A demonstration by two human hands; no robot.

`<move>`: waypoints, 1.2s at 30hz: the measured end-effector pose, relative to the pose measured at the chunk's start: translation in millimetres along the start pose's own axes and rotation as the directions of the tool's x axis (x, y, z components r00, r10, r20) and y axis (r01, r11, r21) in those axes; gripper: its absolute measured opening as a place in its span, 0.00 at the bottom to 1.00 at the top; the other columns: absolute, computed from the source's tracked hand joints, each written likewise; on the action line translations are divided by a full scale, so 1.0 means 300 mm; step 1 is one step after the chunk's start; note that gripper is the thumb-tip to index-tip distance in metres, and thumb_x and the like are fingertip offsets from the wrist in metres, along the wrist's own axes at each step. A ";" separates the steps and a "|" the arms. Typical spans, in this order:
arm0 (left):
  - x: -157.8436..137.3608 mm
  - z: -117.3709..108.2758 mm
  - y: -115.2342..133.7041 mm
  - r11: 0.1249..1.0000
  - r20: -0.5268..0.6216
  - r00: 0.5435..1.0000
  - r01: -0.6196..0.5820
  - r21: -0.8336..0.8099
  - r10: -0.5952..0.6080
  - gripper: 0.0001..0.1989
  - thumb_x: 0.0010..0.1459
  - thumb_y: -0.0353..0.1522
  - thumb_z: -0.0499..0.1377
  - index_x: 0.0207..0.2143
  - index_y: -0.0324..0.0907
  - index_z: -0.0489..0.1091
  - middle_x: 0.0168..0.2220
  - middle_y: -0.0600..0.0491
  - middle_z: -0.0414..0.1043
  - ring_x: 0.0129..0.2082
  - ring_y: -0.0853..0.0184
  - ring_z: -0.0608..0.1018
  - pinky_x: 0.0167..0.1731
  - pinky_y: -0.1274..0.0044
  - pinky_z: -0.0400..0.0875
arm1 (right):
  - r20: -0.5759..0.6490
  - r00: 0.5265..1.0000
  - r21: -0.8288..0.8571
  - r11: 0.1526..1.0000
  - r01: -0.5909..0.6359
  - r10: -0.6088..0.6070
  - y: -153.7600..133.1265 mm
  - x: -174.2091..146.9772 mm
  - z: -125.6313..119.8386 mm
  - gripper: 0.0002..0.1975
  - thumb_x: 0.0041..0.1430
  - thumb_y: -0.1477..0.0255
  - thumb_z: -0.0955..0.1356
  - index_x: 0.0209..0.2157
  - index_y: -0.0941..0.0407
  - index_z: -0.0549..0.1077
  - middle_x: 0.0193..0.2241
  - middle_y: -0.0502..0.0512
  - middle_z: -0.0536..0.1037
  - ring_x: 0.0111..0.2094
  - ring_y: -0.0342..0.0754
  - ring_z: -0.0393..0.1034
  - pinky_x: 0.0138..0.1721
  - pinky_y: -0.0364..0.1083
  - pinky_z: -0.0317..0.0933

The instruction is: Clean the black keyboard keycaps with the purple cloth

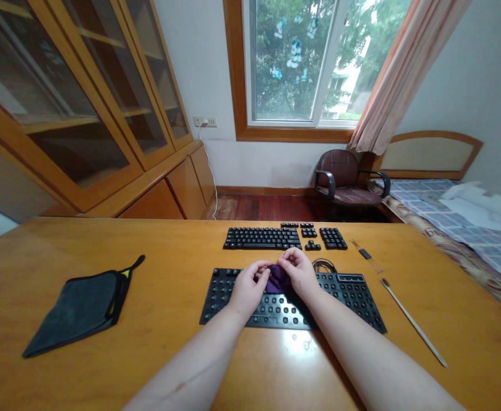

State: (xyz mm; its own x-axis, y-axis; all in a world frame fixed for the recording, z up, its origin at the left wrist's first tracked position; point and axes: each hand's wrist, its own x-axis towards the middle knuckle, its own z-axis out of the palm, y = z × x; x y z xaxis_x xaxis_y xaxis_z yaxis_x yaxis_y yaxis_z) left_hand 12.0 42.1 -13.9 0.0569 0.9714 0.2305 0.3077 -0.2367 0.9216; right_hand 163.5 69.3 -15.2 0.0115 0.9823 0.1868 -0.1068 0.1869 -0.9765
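Purple cloth (278, 281) Bunched Between Two Hands Over a Keyboard Base

At the centre of the frame, the cloth sits directly between two bare hands, the left hand (249, 289) on its left flank and the right hand (298, 274) on its right, each about equally near. Both pinch it between thumb and fingers; whether a small key is folded inside cannot be told. Crumpled, the cloth shows no clear long axis, its loose part pointing toward the bottom of the frame.

Behind it in the view, the keyboard base (279, 317) lies on the bench (168, 354) at lower centre, its long axis running left to right, crosswise to the forearms. Its cable (325, 265) edge faces the top of the frame, with the right hand closer to the cable. Beyond that edge, black keycaps (262, 237) stand in rows, parallel to the base.
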 end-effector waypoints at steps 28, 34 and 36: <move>0.010 0.003 -0.034 0.990 -0.065 0.997 0.039 -0.138 -0.049 0.14 0.55 0.34 0.55 0.43 0.41 0.70 0.41 0.48 0.74 0.40 0.65 0.75 0.45 0.72 0.69 | 0.186 0.982 -0.053 0.998 0.028 -0.017 0.041 0.012 -0.005 0.08 0.45 0.72 0.71 0.31 0.55 0.77 0.35 0.55 0.74 0.38 0.48 0.70 0.41 0.48 0.65; 0.008 -0.002 -0.024 0.995 -0.054 0.999 -0.001 -0.100 -0.005 0.13 0.55 0.33 0.55 0.43 0.41 0.71 0.41 0.49 0.74 0.40 0.65 0.76 0.45 0.73 0.69 | 0.214 0.976 -0.013 0.999 -0.033 0.035 0.077 0.006 0.001 0.12 0.46 0.72 0.70 0.36 0.55 0.74 0.29 0.51 0.75 0.31 0.44 0.70 0.37 0.46 0.64; 0.007 -0.002 -0.027 0.996 -0.058 0.998 0.003 -0.086 -0.008 0.12 0.55 0.33 0.55 0.42 0.41 0.71 0.39 0.49 0.75 0.39 0.65 0.76 0.44 0.73 0.69 | 0.212 0.977 -0.037 0.999 -0.022 0.030 0.084 0.004 0.004 0.11 0.46 0.73 0.70 0.35 0.55 0.74 0.26 0.49 0.73 0.28 0.43 0.69 0.34 0.44 0.64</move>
State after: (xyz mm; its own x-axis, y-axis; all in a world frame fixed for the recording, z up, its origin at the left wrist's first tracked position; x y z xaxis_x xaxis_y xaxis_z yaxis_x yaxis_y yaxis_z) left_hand 9.1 46.1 -20.6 -0.0005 0.9706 0.2409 0.2254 -0.2346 0.9456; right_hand 159.6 75.2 -39.3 -0.2030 0.9632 0.1762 -0.0699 0.1652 -0.9838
